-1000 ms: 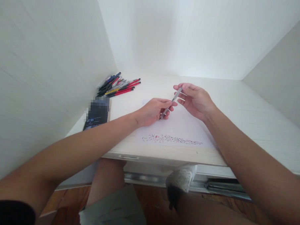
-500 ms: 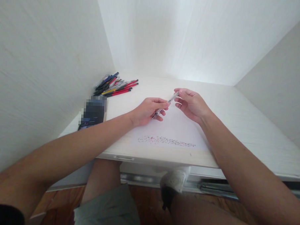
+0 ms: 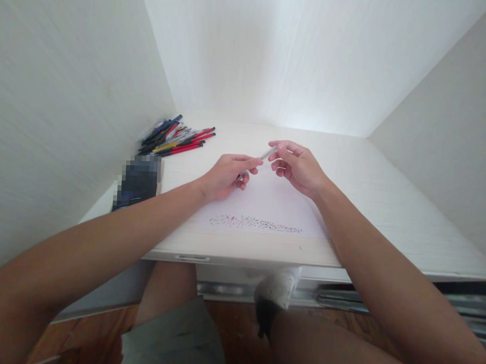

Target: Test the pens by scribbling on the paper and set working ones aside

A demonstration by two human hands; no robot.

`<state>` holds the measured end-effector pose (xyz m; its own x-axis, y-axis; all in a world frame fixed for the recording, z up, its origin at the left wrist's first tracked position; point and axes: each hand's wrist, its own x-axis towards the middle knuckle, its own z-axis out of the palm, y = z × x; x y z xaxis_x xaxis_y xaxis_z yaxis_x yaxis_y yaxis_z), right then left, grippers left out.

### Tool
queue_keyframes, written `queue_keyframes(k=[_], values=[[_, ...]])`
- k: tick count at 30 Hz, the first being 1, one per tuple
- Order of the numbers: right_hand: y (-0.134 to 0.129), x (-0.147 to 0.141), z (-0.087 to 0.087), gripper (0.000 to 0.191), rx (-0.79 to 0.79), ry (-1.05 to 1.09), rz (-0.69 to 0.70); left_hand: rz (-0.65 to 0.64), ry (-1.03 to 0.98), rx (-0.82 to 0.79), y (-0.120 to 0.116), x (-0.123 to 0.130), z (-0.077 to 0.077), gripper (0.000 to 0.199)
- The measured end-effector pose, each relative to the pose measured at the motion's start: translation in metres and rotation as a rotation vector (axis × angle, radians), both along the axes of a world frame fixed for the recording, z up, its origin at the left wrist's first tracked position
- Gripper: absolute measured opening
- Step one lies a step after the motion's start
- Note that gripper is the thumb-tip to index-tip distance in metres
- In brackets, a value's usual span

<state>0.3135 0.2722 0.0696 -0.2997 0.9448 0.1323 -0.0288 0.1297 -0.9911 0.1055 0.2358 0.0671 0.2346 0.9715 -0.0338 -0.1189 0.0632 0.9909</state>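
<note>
Over the sheet of white paper [image 3: 262, 199], a slim pen [image 3: 267, 153] with a clear or pale barrel slants up to the right. My left hand [image 3: 229, 176] is closed around its lower part, thumb and fingers pressing it. At the upper end, my right hand [image 3: 294, 165] pinches the pen between thumb and forefinger, the other fingers loosely curled. Rows of small dark and reddish marks run along the near part of the paper. The tip of the pen is partly hidden by my left fingers.
A heap of pens [image 3: 174, 136] in red, black, blue and yellow lies at the back left against the wall. Nearer is a dark, pixelated object [image 3: 140, 180]. White panels enclose the desktop [image 3: 387, 210]; a metal drawer rail [image 3: 226, 290] runs below its front edge.
The whole view has shifted, so hands, paper and pens appear slightly further left. Both hands keep their hold on the pen, with little other visible change.
</note>
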Motion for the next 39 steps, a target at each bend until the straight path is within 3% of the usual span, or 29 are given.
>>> queue_keyframes(k=[5,9,14,16,19,22,31,39], values=[[0.001,0.005,-0.001,0.029,0.058,-0.063,-0.003,-0.014,0.047,-0.027,0.004,-0.005,0.004,0.015],[0.001,0.007,0.0,0.04,0.155,-0.194,0.013,0.079,0.284,0.164,0.002,-0.005,0.001,0.016],[-0.001,0.009,0.005,0.061,0.145,-0.367,0.007,0.169,0.437,0.395,0.004,-0.006,-0.008,0.022],[-0.001,0.011,0.006,0.059,0.154,-0.364,0.013,0.165,0.434,0.369,0.004,-0.006,-0.007,0.022],[0.001,0.014,0.005,0.04,0.155,-0.265,0.051,0.142,0.389,0.247,0.0,-0.006,0.001,0.019],[0.003,0.017,0.001,0.039,0.175,-0.239,0.072,0.128,0.38,0.171,-0.004,-0.004,0.009,0.019],[0.011,0.025,-0.004,0.032,0.207,-0.34,0.162,0.12,0.428,0.278,-0.003,-0.008,0.007,0.013],[0.012,0.026,-0.002,0.042,0.307,-0.533,0.166,0.091,0.416,0.203,-0.005,-0.005,0.012,0.027]])
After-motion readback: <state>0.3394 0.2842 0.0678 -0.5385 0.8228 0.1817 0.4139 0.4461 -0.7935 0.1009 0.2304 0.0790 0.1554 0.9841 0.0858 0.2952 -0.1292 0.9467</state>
